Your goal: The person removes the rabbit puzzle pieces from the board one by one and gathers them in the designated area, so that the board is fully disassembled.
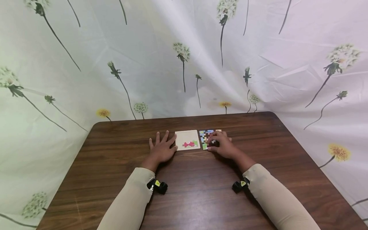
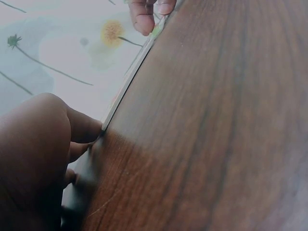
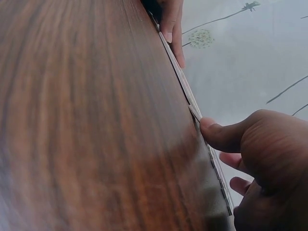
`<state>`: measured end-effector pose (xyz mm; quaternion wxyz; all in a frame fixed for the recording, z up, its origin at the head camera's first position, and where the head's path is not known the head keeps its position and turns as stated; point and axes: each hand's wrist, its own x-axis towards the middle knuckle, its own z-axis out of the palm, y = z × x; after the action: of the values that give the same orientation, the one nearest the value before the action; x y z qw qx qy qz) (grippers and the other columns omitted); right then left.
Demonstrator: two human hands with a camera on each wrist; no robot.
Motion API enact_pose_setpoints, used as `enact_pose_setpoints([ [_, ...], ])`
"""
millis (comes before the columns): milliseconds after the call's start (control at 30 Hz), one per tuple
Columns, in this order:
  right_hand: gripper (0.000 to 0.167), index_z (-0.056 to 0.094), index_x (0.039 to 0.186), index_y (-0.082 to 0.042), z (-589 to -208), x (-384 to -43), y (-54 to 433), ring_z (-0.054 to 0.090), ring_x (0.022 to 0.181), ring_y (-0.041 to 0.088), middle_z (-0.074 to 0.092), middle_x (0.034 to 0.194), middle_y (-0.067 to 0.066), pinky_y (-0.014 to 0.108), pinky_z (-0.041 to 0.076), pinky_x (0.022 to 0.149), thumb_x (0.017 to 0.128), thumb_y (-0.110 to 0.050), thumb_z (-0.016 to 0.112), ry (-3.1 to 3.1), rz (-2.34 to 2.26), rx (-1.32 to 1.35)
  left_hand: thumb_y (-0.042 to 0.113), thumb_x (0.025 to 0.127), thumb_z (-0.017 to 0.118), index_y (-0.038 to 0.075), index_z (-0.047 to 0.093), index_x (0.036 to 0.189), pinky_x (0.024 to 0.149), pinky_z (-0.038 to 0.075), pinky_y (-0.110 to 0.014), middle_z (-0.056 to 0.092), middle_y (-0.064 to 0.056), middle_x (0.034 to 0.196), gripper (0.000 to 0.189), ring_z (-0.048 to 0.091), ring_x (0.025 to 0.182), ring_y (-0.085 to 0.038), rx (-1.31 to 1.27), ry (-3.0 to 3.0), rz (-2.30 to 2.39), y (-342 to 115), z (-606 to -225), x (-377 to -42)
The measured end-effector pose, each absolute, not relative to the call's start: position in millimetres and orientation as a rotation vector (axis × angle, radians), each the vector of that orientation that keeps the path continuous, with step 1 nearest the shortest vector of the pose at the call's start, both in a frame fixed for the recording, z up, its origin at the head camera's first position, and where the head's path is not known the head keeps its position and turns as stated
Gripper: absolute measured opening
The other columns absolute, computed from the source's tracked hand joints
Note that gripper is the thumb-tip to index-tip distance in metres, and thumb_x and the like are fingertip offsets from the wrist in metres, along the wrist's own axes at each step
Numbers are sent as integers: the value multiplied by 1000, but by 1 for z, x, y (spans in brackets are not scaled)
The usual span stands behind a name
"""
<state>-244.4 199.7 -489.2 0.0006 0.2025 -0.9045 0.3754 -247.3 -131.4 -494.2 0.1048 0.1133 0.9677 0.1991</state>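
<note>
A white puzzle tray (image 1: 187,135) lies flat on the table, with a few pink and green jigsaw pieces (image 1: 189,144) along its lower right. My left hand (image 1: 162,149) rests spread on the wood, its thumb and index finger touching the tray's left edge. Just right of the tray sits a block of colourful jigsaw pieces (image 1: 202,134), partly hidden under my right hand (image 1: 225,145). Thumb and fingers there pinch a puzzle piece (image 3: 194,112), which tilts up at the thumb tip in the right wrist view. Its picture is mostly hidden.
The brown wooden table (image 1: 184,198) reaches back to a white curtain (image 1: 155,64) printed with dandelions. Small black cameras (image 1: 161,187) are strapped at both wrists, over light sleeves.
</note>
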Motion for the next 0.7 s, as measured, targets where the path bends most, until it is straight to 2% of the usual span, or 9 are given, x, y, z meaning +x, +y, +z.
enact_pose_setpoints([
  [200,9,83,105,-14,-489,-243,199,39,136,41,61,138,14,70,19,105,96,-12,85,-2860,1161,642,52,116,41,35,20,176,127,-17,-79,-2,-7,187,66,-20,169,-48,326,2831,592,-132,-493,-248],
  [467,12,83,108,-13,-489,-241,199,37,141,44,60,138,14,71,18,106,96,-13,86,-2858,1175,642,50,116,43,33,24,176,128,-13,-80,2,-9,187,65,-15,170,-49,339,2859,587,-131,-486,-240],
  [700,16,83,111,-14,-490,-247,198,40,141,44,61,137,14,72,23,106,95,-15,87,-2830,1138,630,50,116,43,33,24,176,128,-12,-81,3,-9,187,65,-14,170,-50,342,2868,588,-130,-485,-239],
])
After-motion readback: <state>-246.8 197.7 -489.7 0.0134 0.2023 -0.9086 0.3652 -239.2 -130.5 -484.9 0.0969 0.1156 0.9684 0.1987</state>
